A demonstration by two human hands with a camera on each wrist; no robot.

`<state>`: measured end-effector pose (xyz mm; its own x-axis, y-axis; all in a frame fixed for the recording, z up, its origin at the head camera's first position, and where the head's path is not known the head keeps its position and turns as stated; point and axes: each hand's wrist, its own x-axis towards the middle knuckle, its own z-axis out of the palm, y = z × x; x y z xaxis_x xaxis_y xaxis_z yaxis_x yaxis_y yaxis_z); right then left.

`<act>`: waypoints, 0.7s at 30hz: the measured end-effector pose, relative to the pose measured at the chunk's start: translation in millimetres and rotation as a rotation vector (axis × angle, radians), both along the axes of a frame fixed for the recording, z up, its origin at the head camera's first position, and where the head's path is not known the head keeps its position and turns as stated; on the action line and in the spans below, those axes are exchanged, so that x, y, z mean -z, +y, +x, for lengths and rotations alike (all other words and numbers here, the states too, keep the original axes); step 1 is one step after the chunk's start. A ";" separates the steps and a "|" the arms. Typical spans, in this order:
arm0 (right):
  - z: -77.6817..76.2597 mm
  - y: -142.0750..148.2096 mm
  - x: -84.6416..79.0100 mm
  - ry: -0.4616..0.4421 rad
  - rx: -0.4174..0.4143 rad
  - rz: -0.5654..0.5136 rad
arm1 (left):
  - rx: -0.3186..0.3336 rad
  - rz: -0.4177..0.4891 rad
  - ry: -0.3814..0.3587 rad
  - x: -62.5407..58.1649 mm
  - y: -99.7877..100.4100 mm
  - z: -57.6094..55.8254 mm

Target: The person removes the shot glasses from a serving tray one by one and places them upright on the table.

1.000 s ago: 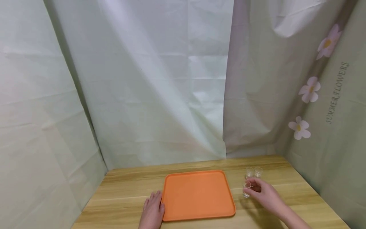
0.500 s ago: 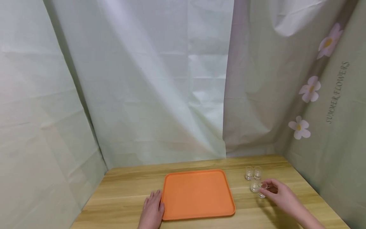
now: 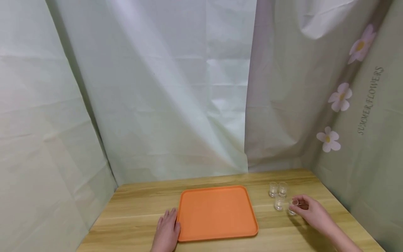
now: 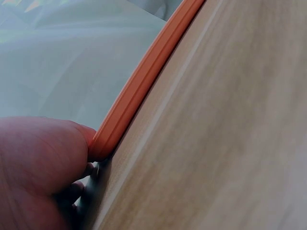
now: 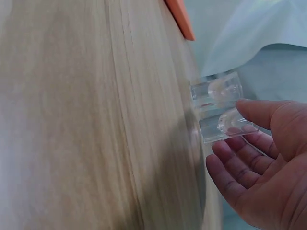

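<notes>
At the right of the table, my right hand [image 3: 311,211] pinches a small clear shot glass [image 3: 291,209] by its rim, between thumb and fingertips. The right wrist view shows the thumb [image 5: 259,111] on top of this glass, which stands upright close on the table. Another shot glass [image 3: 278,203] stands just to its left, and two more, a left one [image 3: 273,189] and a right one [image 3: 283,189], sit side by side behind. My left hand [image 3: 166,231] rests flat on the wood, its thumb side touching the left edge of the orange tray [image 3: 217,213].
The wooden table [image 3: 138,206] ends at a pale cloth backdrop [image 3: 176,105] behind. A side curtain with printed flowers [image 3: 328,139] hangs along the right edge. Bare wood shows between the tray and the glasses.
My right hand has moved to the right with its shot glass, away from the tray. The glass now just left of it was hidden behind the hand before. The left hand stays put.
</notes>
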<state>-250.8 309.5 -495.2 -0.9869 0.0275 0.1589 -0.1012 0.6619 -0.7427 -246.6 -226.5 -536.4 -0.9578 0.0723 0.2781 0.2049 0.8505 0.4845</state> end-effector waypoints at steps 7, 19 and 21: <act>-5.8 0.0 3.1 0.006 0.015 -0.018 | 0.005 0.012 0.033 3.2 0.2 -0.1; -12.0 -2.7 3.7 0.007 0.005 -0.049 | 0.003 0.000 0.022 3.2 -1.0 -2.0; -12.5 -3.3 4.5 0.004 0.006 -0.051 | 0.003 -0.002 0.014 2.5 -1.0 -1.9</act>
<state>-263.4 306.2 -499.7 -0.9861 0.0411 0.1611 -0.1006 0.6237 -0.7752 -248.6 -227.5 -539.0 -0.9538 0.0755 0.2908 0.2136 0.8511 0.4797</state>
